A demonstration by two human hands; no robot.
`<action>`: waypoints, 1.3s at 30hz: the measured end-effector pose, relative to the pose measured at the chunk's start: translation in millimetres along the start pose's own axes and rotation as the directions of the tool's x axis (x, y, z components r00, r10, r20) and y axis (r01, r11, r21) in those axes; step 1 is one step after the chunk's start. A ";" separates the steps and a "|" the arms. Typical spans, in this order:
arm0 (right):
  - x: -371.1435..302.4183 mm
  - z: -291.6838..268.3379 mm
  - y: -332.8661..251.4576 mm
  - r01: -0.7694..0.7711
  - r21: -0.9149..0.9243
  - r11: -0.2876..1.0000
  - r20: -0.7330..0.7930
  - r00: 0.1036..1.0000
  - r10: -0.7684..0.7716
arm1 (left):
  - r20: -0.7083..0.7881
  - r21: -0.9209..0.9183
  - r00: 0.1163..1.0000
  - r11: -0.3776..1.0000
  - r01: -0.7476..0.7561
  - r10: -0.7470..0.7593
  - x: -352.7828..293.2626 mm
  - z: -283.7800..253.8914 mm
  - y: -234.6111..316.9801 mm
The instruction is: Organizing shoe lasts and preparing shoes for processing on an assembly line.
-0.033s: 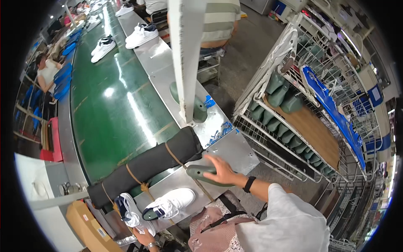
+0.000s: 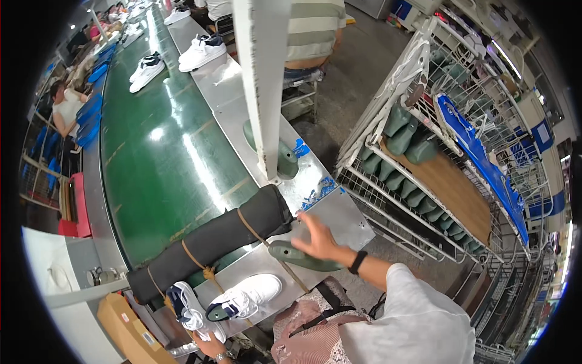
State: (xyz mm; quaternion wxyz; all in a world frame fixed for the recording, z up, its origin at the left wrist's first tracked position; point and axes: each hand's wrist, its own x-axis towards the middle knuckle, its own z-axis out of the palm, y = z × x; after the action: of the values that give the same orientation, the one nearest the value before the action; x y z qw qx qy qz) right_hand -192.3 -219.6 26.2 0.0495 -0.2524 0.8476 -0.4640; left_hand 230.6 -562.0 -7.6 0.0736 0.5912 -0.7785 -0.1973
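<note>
My left hand grips the toe end of a white sneaker with a dark navy lining, at the near left. Its fingers are partly hidden by the shoe. Beside it a second white sneaker lies on the metal ledge, a green form visible in its opening. My right hand is open, fingers spread, over a dark green shoe last on the ledge. The hand covers part of the last; whether it touches it I cannot tell. A black padded roll, tied with cords, lies just beyond.
A green conveyor belt carries white sneakers farther off. More shoe lasts stand by a white post. On the right is a wire rack cart of lasts. A seated person is ahead; others line the belt.
My right hand has shifted slightly away from me, its fingers higher over the shoe last and more of the last showing. My left hand stays at the sneaker.
</note>
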 end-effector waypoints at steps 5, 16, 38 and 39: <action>169.7 28.9 59.4 -0.191 -0.195 0.962 -0.289 0.949 0.129 | -0.159 -0.233 0.985 0.967 -0.102 0.066 -5.4 -26.8 43.8; 118.1 -55.8 14.5 -0.400 -0.048 0.915 -0.372 0.858 0.355 | 0.150 -0.514 0.940 0.836 -0.191 0.307 -35.7 -45.0 248.7; 14.8 -47.8 -254.4 0.533 0.015 0.846 0.175 0.832 -0.527 | 0.454 -0.615 0.690 -0.362 0.700 0.563 -58.7 -57.5 371.5; 16.9 -42.0 -258.8 0.549 0.036 0.835 0.183 0.818 -0.545 | 0.452 -0.616 0.727 -0.408 0.673 0.517 -57.0 -66.2 370.6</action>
State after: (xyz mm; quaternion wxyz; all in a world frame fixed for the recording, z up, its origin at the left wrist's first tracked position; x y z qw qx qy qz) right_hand -121.5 -309.9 262.5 -0.0092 -0.5275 0.7352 -0.4255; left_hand -60.2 -439.9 205.7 0.2265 0.1852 -0.1250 -0.9481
